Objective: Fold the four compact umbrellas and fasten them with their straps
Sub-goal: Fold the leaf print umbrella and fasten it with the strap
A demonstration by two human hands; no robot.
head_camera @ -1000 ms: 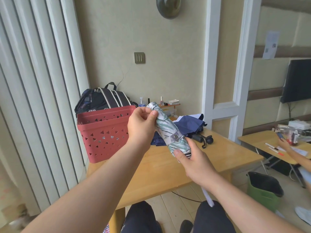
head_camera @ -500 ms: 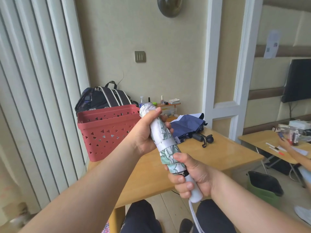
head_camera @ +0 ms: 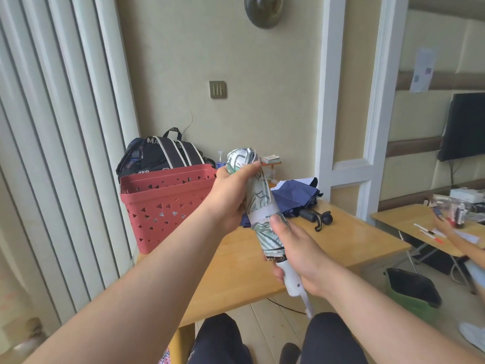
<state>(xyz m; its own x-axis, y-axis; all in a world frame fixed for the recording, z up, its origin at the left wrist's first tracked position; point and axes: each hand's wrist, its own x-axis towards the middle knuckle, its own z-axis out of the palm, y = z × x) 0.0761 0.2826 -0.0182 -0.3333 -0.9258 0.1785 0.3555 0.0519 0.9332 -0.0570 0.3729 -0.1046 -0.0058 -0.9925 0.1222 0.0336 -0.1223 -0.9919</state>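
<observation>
Strapped umbrella held at frame centre

The left hand (head_camera: 231, 198) grips the top of the leaf-print umbrella (head_camera: 258, 206); the right hand (head_camera: 299, 256) wraps its white handle (head_camera: 290, 278), thumb pressing the strap (head_camera: 259, 215). It looks light, soft fabric over a stiff core (likely slippery), so hold handle and strap. A navy umbrella (head_camera: 296, 198) waits on the surface (head_camera: 236, 271).

Green-leafed white umbrella (head_camera: 258, 203) (red basket (head_camera: 160, 206))

Red perforated basket (head_camera: 168, 203) sitting on the wooden table (head_camera: 236, 274) at 9 o'clock, a black striped backpack (head_camera: 160, 153) leaning behind it. Green bin (head_camera: 412, 292) standing on the floor at 4 o'clock; dark screen (head_camera: 464, 124) hanging at 2 o'clock.
</observation>
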